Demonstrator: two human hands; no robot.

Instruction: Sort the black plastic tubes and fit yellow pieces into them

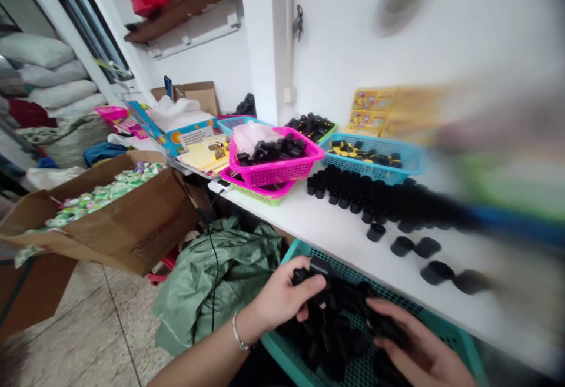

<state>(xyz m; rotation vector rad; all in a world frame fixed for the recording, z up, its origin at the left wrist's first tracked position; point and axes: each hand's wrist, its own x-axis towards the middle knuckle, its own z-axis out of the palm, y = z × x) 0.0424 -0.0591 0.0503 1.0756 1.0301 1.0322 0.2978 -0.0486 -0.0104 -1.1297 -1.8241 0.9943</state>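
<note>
My left hand (282, 295), with a bracelet at the wrist, is closed around black plastic pieces (320, 268) above a teal basket (282, 356). Beside it, my right hand (417, 343) reaches over the same basket, its fingers wrapped on a dark black plastic piece (388, 328); its exact shape is blurred. Loose black plastic parts (331, 346) fill much of the basket below both hands. On the white table (282, 217) just beyond, black cylindrical pieces (353, 189) stand in close rows, with several (436, 272) spaced apart nearer to me.
A pink basket (282, 172) of black parts sits stacked on a green one (265, 197). Behind the rows is a blue basket (375, 166) with yellow-and-black parts. A cardboard box (145, 228) and green sacking (212, 287) lie left. Something blurred blocks the right side.
</note>
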